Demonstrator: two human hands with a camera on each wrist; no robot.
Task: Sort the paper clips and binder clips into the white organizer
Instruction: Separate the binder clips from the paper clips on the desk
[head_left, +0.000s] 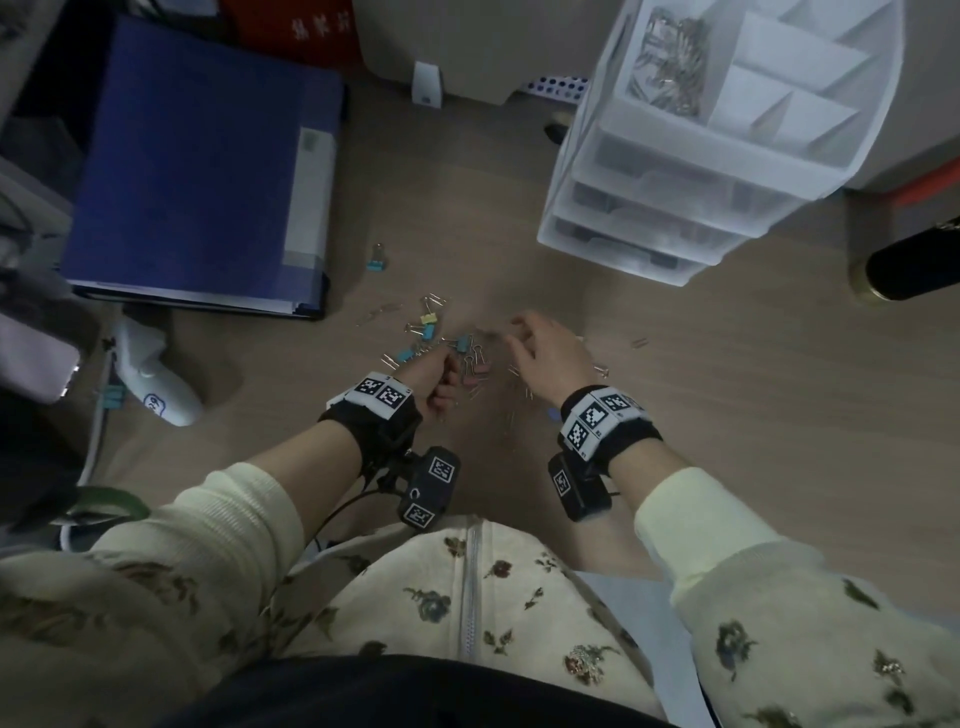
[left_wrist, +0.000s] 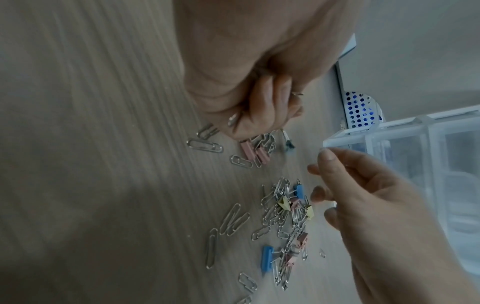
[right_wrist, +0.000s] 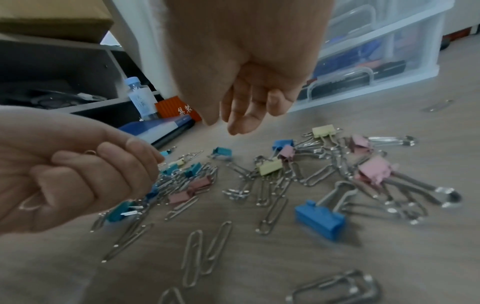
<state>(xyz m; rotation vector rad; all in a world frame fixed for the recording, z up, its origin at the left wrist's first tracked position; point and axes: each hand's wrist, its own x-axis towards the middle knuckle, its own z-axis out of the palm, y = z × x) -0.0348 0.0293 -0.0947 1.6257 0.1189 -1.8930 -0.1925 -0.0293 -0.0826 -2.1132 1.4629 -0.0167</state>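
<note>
Silver paper clips (right_wrist: 192, 257) and blue (right_wrist: 319, 218), yellow (right_wrist: 270, 167) and pink (right_wrist: 374, 170) binder clips lie mixed in a pile (head_left: 447, 353) on the wooden desk. My left hand (head_left: 441, 382) is a fist just above the pile's near side. It grips a bunch of paper clips, whose ends stick out in the left wrist view (left_wrist: 233, 119). My right hand (head_left: 519, 332) hovers over the pile's right part with relaxed, empty fingers (right_wrist: 244, 121). The white organizer (head_left: 675, 156) stands at the far right. Its top rear-left compartment holds many paper clips (head_left: 670, 67).
A blue binder (head_left: 197, 166) lies at the far left, with a stray blue binder clip (head_left: 376, 262) beside it. A black cylinder (head_left: 914, 270) lies at the right edge and a white device (head_left: 156, 384) at the left. One paper clip (head_left: 640, 342) sits apart, right of the pile.
</note>
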